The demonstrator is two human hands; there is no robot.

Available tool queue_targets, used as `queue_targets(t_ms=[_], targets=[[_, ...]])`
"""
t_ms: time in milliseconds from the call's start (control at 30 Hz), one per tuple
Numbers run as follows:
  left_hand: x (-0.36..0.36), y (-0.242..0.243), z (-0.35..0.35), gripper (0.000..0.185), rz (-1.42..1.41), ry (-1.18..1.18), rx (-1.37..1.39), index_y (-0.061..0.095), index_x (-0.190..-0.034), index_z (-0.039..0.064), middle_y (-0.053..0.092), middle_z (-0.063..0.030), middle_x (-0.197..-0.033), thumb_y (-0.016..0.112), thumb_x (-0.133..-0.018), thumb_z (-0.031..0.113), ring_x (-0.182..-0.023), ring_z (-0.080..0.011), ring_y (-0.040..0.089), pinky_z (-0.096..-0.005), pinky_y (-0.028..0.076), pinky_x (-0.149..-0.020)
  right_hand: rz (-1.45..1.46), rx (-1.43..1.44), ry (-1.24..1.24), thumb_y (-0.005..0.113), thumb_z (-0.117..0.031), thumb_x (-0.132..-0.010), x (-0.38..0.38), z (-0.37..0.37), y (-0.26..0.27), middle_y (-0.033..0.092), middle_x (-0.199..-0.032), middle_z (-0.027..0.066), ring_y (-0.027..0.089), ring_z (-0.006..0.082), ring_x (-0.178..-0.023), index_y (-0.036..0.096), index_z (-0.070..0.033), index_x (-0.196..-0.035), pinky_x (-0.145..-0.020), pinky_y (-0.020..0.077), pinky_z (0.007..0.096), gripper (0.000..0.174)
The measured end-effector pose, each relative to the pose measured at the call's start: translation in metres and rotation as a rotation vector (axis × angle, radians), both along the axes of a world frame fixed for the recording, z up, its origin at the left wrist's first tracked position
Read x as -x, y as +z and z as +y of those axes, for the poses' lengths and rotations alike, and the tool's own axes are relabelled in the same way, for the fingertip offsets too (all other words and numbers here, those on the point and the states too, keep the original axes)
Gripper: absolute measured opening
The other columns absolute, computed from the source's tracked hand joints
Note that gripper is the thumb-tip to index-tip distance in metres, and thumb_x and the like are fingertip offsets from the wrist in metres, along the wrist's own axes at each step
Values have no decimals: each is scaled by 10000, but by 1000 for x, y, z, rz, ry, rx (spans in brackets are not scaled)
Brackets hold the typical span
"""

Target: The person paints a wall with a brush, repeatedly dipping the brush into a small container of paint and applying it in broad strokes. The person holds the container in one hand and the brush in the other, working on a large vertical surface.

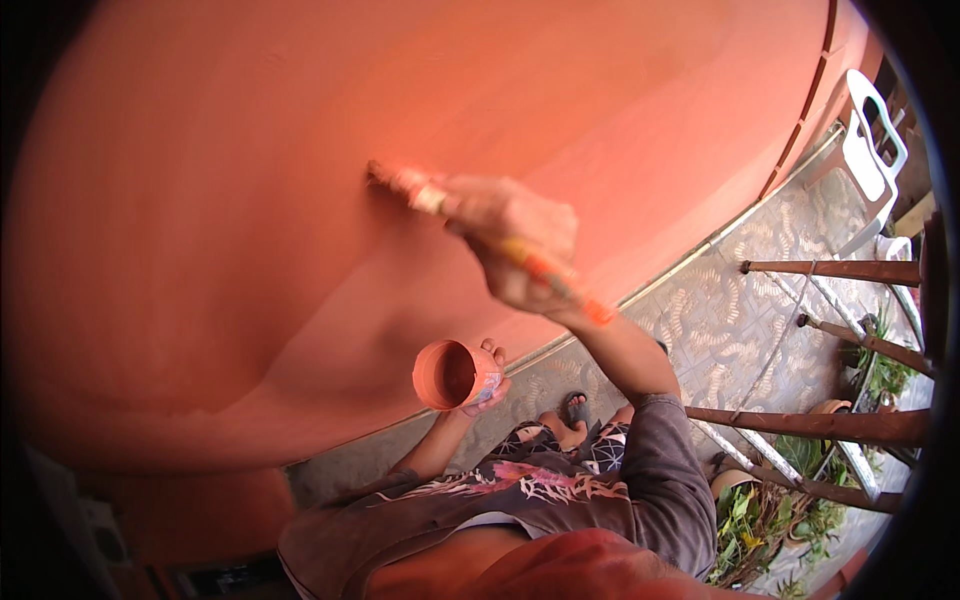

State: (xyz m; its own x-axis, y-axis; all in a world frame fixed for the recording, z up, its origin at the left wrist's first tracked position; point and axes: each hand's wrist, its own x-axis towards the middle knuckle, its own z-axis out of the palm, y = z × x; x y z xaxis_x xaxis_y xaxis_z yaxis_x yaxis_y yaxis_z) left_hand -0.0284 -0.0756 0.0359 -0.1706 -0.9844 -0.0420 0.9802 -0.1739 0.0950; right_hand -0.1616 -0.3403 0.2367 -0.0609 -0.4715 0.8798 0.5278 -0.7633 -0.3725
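Observation:
A paintbrush (429, 196) is gripped in my right hand (517, 240), blurred as if moving. Its paint-covered bristles point left and appear to meet the orange-red wall (225, 187). Streaks of yellow and orange mark the handle, which sticks out behind my fist towards my forearm. Lower down, my left hand (489, 397) holds a paint-coated cup (444, 375) from its right side and below. The cup is tilted with its mouth facing the camera, and its inside looks dark red. A darker, more orange area spreads across the wall around the bristles, beside a paler pink one.
A patterned tiled floor (720, 300) runs along the wall's foot. To the right stand a white plastic chair (870, 165) and a frame of brown-painted wooden poles (817, 424) with whitish crosspieces. Potted plants (750, 517) sit behind the poles.

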Motion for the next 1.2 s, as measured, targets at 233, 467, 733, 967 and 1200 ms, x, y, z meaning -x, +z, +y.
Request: queue_targets(t_ms=[233, 467, 733, 967, 1200], targets=[[-10, -7, 19, 486, -14, 5, 56, 449, -1302, 143, 508, -100, -1289, 609, -932, 414, -857, -426, 605, -370, 528, -466, -474, -514, -449, 716, 10, -896, 54, -113, -23, 700, -1052, 141, 679, 183, -935, 651, 43, -1080, -887, 548, 314, 198], [-18, -10, 39, 452, -10, 28, 36, 449, -1303, 143, 504, -101, -1276, 565, -958, 410, -835, -414, 594, -361, 511, -457, -96, -190, -679, 669, 83, -816, -15, -32, -29, 714, -1036, 187, 735, 312, -908, 746, -51, -966, -747, 608, 339, 216], [-32, -16, 46, 440, 14, -24, 39, 447, -1312, 141, 495, -101, -1290, 543, -970, 401, -836, -421, 592, -368, 517, -467, 56, 28, 70, 754, 4, -823, -31, 57, -27, 730, -951, 180, 744, 292, -859, 694, -13, -988, -737, 624, 344, 177], [-50, -20, 77, 438, 29, -43, 102, 447, -1320, 147, 491, -101, -1297, 542, -972, 396, -876, -438, 588, -378, 535, -490, -483, -500, -240, 728, 14, -884, 36, -103, -72, 698, -1038, 137, 679, 193, -953, 628, 53, -1114, -886, 563, 310, 254], [-71, -19, 108, 440, 32, -33, 35, 461, -1324, 152, 495, -96, -1284, 531, -976, 412, -875, -423, 591, -372, 529, -488, -190, -286, -741, 698, 80, -870, -13, -53, -79, 702, -1045, 165, 696, 251, -960, 667, 35, -1018, -790, 594, 321, 158]])
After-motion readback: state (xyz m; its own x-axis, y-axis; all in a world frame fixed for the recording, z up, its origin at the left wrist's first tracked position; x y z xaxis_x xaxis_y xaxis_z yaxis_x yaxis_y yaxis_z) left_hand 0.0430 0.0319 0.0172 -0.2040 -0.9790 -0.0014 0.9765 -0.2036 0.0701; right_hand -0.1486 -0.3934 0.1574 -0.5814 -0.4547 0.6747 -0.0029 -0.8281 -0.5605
